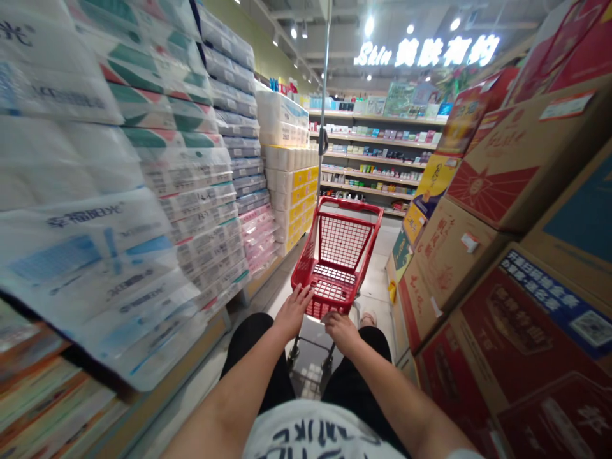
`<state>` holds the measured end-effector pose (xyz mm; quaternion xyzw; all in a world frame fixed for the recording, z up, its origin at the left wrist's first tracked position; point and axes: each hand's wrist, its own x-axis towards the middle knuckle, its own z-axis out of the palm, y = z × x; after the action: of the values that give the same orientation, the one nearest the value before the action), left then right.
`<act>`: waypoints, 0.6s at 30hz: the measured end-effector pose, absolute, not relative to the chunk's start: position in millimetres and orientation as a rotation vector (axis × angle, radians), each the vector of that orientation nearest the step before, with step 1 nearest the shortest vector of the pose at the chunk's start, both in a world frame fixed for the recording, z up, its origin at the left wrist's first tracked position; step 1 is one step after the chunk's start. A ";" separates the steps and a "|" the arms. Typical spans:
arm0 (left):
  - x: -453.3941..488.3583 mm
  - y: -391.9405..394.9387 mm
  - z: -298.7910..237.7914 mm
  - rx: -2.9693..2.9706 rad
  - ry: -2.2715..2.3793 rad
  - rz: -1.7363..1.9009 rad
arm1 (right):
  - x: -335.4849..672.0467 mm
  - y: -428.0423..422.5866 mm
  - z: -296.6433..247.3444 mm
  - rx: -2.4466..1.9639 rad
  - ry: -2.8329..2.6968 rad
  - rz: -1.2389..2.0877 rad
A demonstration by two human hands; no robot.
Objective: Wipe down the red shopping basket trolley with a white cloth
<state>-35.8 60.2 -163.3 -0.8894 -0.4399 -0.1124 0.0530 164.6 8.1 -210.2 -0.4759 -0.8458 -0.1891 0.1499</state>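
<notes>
A red plastic shopping cart (342,237) with lattice walls stands in front of my knees. My left hand (292,313) lies at the near left edge of its basket, with the fingers stretched out and slightly apart. At the near right edge, my right hand (341,330) has its fingers bent over the red rim. The basket holds nothing that I can see. Below it, the cart's dark lower frame shows between my legs.
Wrapped tissue packs (191,191) are piled high along the left. Stacked cartons (497,166) line the right, close to the cart. Ahead are shelves of small bottles and boxes (377,153) under a lit sign (428,52). A thin upright pole (325,83) stands beyond the cart.
</notes>
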 end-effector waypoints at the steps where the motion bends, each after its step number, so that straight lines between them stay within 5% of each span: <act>1: -36.0 60.1 -163.5 -2.701 -1.339 -0.338 | 165.1 7.2 -208.1 -1.350 -2.428 -0.545; 9: -36.0 60.7 -168.3 -2.695 -1.311 -0.385 | 168.8 5.7 -179.0 -1.208 -2.311 -0.616; 18: -37.8 60.7 -170.8 -2.693 -1.316 -0.403 | 168.3 1.0 -208.4 -1.394 -2.474 -0.444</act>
<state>-37.8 60.7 -170.8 -0.8888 -0.4345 -0.1332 0.0587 168.3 1.0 -208.4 -0.4806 -0.8531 -0.1532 0.1332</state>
